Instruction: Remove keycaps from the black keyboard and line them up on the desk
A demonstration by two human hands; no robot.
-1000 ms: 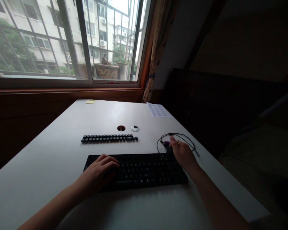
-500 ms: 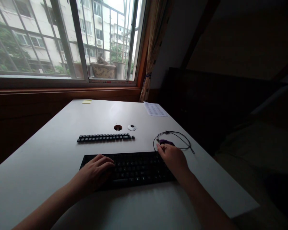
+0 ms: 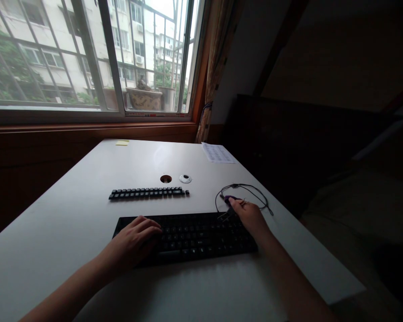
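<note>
A black keyboard lies across the near part of the white desk. My left hand is over its left end, fingers curled together on the keys; the thumb is hidden. My right hand is above the right part of the keyboard, closed on a keycap puller with a dark handle and thin wire prongs pointing down toward the keys. Just behind my right fingers is a purple item beside the coiled cable. Behind the keyboard, removed black keycaps stand in two close rows, with one small cap at the right end.
The white desk has a cable hole and a round white cover beside it. A printed sheet lies at the back right edge, a yellow sticky note at the back left. A barred window is beyond.
My right hand has shifted slightly right and turned, bringing the puller's prongs into view over the keys. My left hand stays in place on the keyboard.
</note>
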